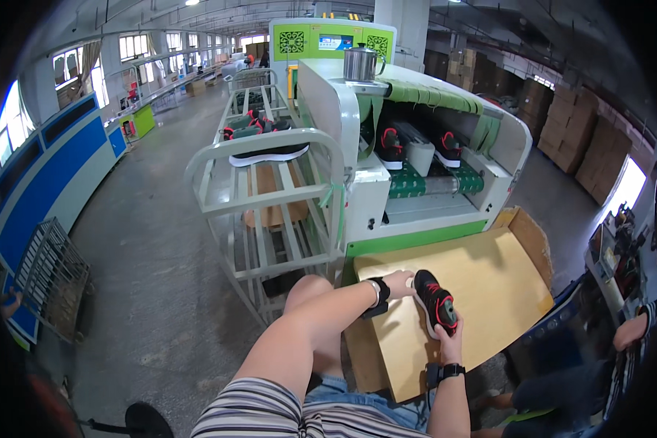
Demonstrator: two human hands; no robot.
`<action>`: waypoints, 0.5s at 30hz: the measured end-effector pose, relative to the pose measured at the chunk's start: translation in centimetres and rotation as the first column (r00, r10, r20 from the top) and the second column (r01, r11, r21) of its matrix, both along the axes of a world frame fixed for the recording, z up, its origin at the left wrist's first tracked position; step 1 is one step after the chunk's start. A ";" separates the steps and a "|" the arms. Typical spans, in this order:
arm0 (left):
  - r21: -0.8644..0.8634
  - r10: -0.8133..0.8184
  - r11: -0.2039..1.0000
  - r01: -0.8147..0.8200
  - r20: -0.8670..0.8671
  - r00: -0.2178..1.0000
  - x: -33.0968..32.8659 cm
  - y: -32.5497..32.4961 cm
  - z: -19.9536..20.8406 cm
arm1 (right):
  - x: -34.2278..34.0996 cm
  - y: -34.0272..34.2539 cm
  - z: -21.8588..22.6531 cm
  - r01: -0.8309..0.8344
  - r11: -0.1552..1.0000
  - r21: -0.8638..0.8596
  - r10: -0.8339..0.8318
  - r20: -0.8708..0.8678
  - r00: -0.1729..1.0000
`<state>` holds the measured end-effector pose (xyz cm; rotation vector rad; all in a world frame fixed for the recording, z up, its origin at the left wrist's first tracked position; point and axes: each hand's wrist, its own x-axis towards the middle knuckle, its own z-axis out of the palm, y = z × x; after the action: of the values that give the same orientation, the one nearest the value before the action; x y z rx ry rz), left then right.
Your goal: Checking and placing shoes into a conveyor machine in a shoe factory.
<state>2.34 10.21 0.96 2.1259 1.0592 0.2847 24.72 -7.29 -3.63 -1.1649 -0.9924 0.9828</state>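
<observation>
A black sneaker (429, 293) with red trim and a white sole is held over a tan cardboard-like board, its toe pointing away from me. My right hand (451, 340) is wrapped round its heel, thumb and fingers on either side. At the toe's left edge my left hand (398, 283) is closed, fingertips against the sole's rim. What lies under those fingertips is too small to make out. Two similar shoes, a left one (390, 148) and a right one (448, 150), stand on the green belt inside the machine's mouth ahead.
The board (482, 274) spans the space before the white and green machine (431, 228). To the left stands a grey metal rack (259, 208) carrying more shoes (270, 150). A steel pot (360, 63) sits on the machine. Another person's hand (630, 332) shows at right, near a cluttered bench.
</observation>
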 end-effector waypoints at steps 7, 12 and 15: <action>-0.092 0.078 0.994 -0.055 0.275 0.958 -0.3 0.7 -3.4 | 0.4 -0.3 -0.5 0.089 0.994 -0.069 -0.075 0.184 0.980; 0.091 -0.091 0.994 0.060 0.387 0.918 -2.6 1.6 -1.4 | -2.9 0.7 2.1 0.251 0.954 -0.163 -0.196 0.292 0.936; 0.029 -0.004 1.000 0.000 0.135 0.991 -3.0 1.9 -1.2 | -2.9 1.0 1.5 0.202 0.975 -0.090 -0.185 0.168 0.968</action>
<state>-0.71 12.06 -0.22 2.1009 0.9793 0.4395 21.84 -6.25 -2.10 -1.4191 -0.9396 0.8039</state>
